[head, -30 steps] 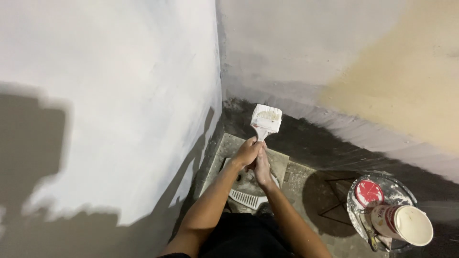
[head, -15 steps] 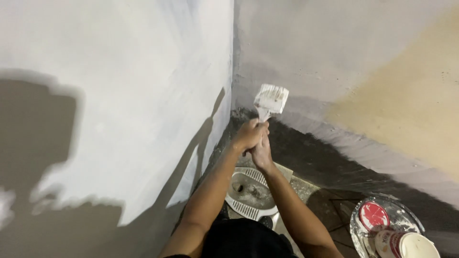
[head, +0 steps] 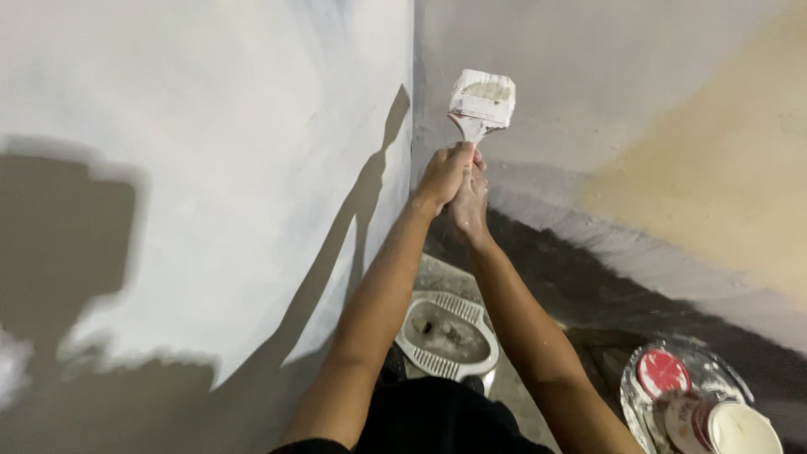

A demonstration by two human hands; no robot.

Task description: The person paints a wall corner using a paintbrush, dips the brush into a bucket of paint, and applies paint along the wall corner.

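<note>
A wide paintbrush (head: 481,102) with white-coated bristles points up near the corner where two walls meet. My left hand (head: 443,175) and my right hand (head: 470,202) are both wrapped around its handle, pressed against each other. The brush head sits just right of the corner seam, in front of the grey-white right wall (head: 588,92). The left wall (head: 210,168) carries a large patch of fresh white paint over grey.
A floor-level squat toilet pan (head: 445,335) lies below my arms. At bottom right a shiny tray (head: 639,403) holds a red lid (head: 661,372) and a paint tin (head: 740,427) with white paint. A tan unpainted area (head: 723,168) covers the right wall.
Both hands have lifted the brush from low over the floor pan up to the wall corner. The view has tilted up, so the tray now sits lower in frame.
</note>
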